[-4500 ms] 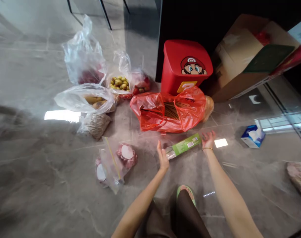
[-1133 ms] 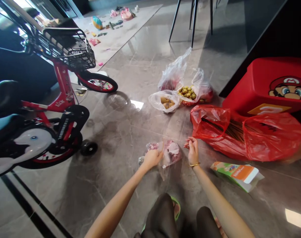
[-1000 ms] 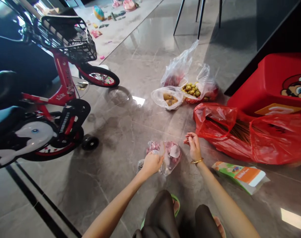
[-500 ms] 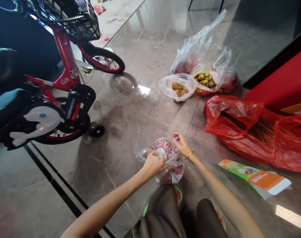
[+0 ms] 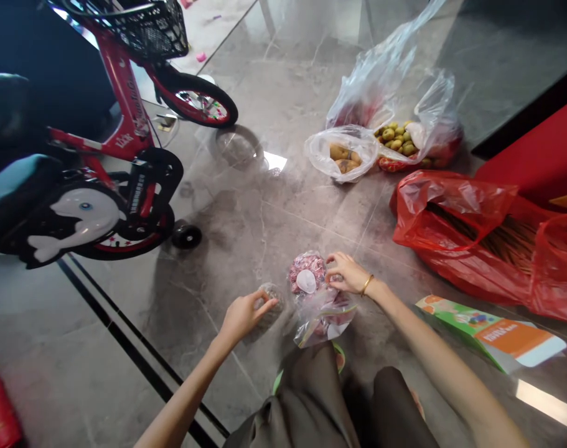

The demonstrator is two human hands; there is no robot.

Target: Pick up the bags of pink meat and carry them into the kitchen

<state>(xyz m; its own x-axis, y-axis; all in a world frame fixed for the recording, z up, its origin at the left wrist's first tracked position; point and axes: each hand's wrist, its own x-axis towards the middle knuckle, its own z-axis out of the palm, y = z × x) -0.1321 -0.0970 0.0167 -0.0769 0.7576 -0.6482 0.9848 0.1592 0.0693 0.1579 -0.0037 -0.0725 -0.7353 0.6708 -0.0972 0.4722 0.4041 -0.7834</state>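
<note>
Since half a second ago, left hand [image 5: 240,315] has shifted off the meat bag [image 5: 321,303] to grip a small bundle [image 5: 269,303] on the floor [image 5: 246,218]; right hand [image 5: 347,274] pinches the bag's top.

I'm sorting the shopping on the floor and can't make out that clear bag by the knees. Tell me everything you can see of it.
The clear bag is thin, crinkled plastic lying on the grey tiled floor, just in front of the knees. Inside are pinkish-red lumps that look like raw meat, and one bundle near the top carries a round white label. The right hand rests its fingers on the bag's upper edge beside that label. The left hand is off the bag, on a small brownish packet beside it.
</note>
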